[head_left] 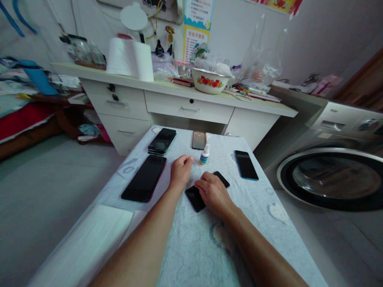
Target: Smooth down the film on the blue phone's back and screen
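Head view: the right hand [212, 187] is bent over the middle of a phone [194, 198] on the table [191, 247], both phone ends showing; I cannot tell whether its fingers grip anything; the left hand [181, 169] is curled closed, its inside hidden, between the tablet [144, 178] and the upright bottle [204, 158]; a blue-edged phone [246, 165] lies at right, apart from both hands.
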`<state>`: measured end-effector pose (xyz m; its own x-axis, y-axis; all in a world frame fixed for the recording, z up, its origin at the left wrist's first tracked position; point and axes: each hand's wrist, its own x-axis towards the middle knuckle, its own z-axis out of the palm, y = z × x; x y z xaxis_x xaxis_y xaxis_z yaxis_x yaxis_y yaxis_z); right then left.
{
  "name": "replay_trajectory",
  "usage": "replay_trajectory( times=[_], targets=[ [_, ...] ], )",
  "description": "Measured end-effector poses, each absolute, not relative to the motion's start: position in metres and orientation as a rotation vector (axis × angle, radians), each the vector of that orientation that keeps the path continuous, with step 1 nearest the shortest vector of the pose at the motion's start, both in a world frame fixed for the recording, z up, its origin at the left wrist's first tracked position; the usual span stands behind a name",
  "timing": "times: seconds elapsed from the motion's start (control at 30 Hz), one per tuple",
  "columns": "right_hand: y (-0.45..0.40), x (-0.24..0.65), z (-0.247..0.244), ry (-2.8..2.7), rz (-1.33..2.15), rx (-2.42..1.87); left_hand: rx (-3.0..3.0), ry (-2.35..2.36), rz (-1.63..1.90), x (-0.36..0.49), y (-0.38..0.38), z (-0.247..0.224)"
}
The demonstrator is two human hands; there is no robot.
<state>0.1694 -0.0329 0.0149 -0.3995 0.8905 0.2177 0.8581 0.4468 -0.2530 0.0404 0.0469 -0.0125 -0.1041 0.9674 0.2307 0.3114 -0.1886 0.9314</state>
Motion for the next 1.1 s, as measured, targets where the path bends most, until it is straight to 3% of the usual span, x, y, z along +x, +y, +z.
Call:
replay_trajectory(
  times=[1.1],
  targets=[
    [-0.042,0.161,0.013,-2.247,0.194,-1.579,1.428,1.384,1.392,0.039,0.054,-0.023]
  ],
)
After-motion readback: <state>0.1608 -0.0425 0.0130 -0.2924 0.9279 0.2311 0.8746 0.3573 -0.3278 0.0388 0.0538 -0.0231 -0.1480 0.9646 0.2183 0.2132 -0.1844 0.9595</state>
